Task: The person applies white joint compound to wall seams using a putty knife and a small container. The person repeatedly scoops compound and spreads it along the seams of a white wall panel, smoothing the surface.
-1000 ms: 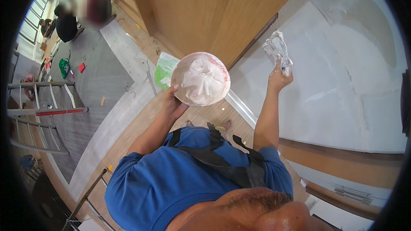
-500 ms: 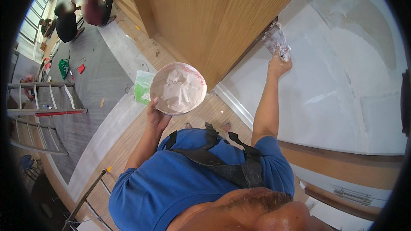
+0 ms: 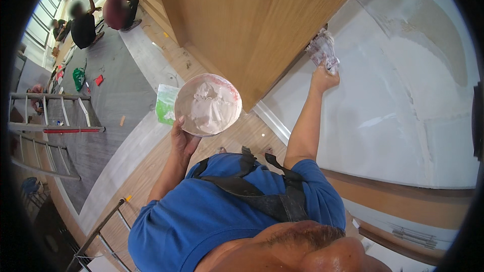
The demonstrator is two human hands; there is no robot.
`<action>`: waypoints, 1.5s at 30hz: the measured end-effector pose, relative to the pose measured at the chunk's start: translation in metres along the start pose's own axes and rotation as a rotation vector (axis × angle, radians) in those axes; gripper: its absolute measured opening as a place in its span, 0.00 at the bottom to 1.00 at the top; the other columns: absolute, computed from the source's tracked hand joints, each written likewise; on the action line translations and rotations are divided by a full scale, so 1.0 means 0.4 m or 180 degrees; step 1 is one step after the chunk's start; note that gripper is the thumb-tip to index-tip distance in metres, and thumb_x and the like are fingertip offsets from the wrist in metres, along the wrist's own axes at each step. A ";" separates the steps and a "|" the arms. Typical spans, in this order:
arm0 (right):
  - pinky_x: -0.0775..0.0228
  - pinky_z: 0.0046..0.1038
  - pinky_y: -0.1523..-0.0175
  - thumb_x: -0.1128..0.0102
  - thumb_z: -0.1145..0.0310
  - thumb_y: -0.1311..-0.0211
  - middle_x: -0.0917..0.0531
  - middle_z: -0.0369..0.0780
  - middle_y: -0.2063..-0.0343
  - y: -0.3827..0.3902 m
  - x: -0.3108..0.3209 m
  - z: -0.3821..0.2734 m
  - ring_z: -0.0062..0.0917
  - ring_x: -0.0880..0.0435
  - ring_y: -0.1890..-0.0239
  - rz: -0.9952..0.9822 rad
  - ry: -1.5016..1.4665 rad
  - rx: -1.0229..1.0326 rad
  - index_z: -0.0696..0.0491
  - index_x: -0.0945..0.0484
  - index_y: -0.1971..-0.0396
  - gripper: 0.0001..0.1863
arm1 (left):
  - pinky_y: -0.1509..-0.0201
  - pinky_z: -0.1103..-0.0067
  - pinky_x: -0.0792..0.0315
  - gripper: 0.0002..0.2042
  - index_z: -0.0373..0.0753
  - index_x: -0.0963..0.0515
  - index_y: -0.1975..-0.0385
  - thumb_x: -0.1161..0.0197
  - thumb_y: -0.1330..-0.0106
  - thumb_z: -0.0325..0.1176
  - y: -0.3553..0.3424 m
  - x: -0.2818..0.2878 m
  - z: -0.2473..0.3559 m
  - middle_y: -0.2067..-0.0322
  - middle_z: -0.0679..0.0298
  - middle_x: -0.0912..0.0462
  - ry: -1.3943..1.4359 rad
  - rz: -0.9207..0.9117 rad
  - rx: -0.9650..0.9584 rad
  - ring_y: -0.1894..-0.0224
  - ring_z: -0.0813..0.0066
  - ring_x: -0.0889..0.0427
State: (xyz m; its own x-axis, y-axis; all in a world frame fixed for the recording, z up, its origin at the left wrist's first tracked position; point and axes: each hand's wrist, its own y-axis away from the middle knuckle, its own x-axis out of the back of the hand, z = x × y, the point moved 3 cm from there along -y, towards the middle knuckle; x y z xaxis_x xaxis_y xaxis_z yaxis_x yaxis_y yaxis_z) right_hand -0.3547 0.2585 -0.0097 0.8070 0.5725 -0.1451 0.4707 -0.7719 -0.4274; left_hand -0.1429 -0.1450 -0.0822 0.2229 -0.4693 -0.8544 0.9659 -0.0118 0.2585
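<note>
My left hand (image 3: 184,138) grips a round tub (image 3: 237,90) by its rim, thumb over the edge. Pale pinkish-white putty (image 3: 214,108) lies inside it. A flat green and white piece (image 3: 165,104) sticks out from the tub's left side; how it is held is hidden. Out to the right, my right hand (image 3: 325,77) is closed on a putty-smeared scraper (image 3: 322,50). The scraper lies against the white wall (image 3: 373,90), right by the edge of a wood-grain panel (image 3: 242,24). Its handle is mostly covered by my fingers.
A metal ladder (image 3: 55,128) lies toward the left, with metal rails (image 3: 98,231) at the lower left. Several people, one in a maroon shirt (image 3: 117,12), crouch at the far left. A green bag (image 3: 79,77) and a red item (image 3: 99,79) lie on the grey floor covering.
My right hand and the scraper have shifted slightly left and down along the panel's edge. My left hand still holds the tub, almost unmoved.
</note>
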 end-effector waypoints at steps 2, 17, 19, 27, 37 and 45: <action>0.30 0.27 0.72 0.29 0.78 0.46 0.15 0.41 0.78 -0.021 0.012 0.071 0.22 0.21 0.78 -0.0006 0.0094 -0.0092 0.66 0.16 0.67 0.08 | 0.29 0.54 0.38 0.40 0.40 0.40 0.31 0.31 0.44 0.43 -0.001 -0.015 0.003 0.35 0.56 0.32 -0.0026 -0.0087 -0.0110 0.33 0.55 0.33; 0.25 0.40 0.64 0.33 0.73 0.46 0.16 0.46 0.70 0.008 0.169 -0.011 0.41 0.17 0.68 -0.0728 0.2306 0.2144 0.54 0.15 0.62 0.11 | 0.32 0.54 0.35 0.38 0.41 0.39 0.31 0.32 0.43 0.42 -0.015 0.044 -0.021 0.36 0.55 0.31 0.0030 0.0136 -0.0476 0.34 0.55 0.32; 0.24 0.41 0.62 0.35 0.74 0.48 0.16 0.46 0.67 0.005 0.148 -0.055 0.41 0.17 0.65 -0.1160 0.2864 0.2525 0.53 0.16 0.59 0.14 | 0.32 0.55 0.34 0.38 0.41 0.39 0.32 0.32 0.43 0.42 -0.026 0.070 -0.024 0.36 0.55 0.31 0.0089 0.0099 -0.0405 0.34 0.55 0.31; 0.23 0.40 0.62 0.41 0.75 0.48 0.18 0.45 0.71 -0.094 0.028 -0.109 0.41 0.17 0.65 -0.2153 0.3781 0.2932 0.56 0.19 0.69 0.06 | 0.31 0.55 0.35 0.39 0.40 0.38 0.32 0.31 0.44 0.42 -0.022 0.025 -0.016 0.37 0.56 0.30 0.0186 -0.0090 -0.0297 0.35 0.56 0.30; 0.26 0.37 0.67 0.32 0.70 0.49 0.17 0.45 0.75 -0.142 0.076 -0.326 0.41 0.18 0.73 -0.0674 0.2865 0.2749 0.57 0.18 0.71 0.07 | 0.31 0.55 0.36 0.38 0.40 0.38 0.32 0.31 0.44 0.42 -0.024 0.050 -0.025 0.37 0.56 0.29 0.0197 -0.0015 -0.0365 0.35 0.56 0.30; 0.33 0.27 0.70 0.27 0.74 0.44 0.17 0.34 0.77 -0.098 0.072 -0.132 0.15 0.29 0.76 -0.0608 0.0934 -0.0089 0.65 0.16 0.69 0.09 | 0.30 0.55 0.36 0.38 0.39 0.38 0.32 0.32 0.43 0.43 -0.019 0.039 -0.020 0.37 0.56 0.29 0.0165 0.0042 -0.0291 0.35 0.56 0.30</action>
State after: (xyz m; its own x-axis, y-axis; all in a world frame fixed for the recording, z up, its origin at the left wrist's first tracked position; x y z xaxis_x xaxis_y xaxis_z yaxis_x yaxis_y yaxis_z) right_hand -0.3311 0.2906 0.0499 0.7696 0.6066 0.1994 0.6294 -0.6681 -0.3969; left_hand -0.1456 -0.1451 -0.1010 0.2398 -0.4227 -0.8740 0.9703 0.0757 0.2297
